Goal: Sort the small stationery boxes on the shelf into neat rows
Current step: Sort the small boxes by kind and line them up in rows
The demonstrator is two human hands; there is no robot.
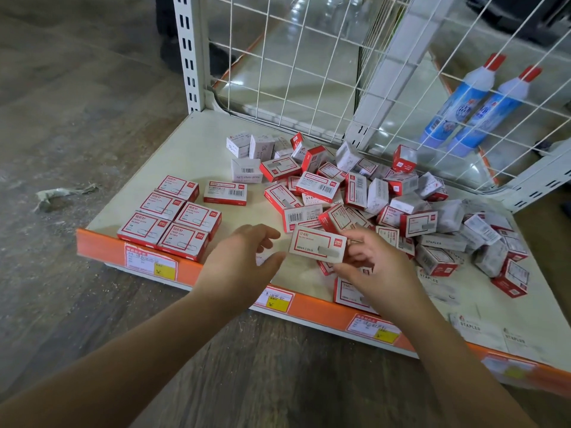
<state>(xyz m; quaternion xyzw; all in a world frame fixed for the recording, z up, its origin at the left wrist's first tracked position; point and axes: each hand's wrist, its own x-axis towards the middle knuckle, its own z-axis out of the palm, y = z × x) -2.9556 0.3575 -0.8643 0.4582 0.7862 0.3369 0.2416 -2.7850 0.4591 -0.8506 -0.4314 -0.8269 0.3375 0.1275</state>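
step: picking from pile | right hand (375,267) pinches staple box (318,244) above shelf (191,149) front edge | left hand (244,261) empty, fingers relaxed | next: set box beside sorted rows (171,216), front-left corner

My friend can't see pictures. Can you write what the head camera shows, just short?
A person's right hand holds a small red-and-white stationery box over a low shelf, with the open left hand close beside it. Five matching boxes lie in neat rows at the shelf's left; a jumbled pile covers the right.
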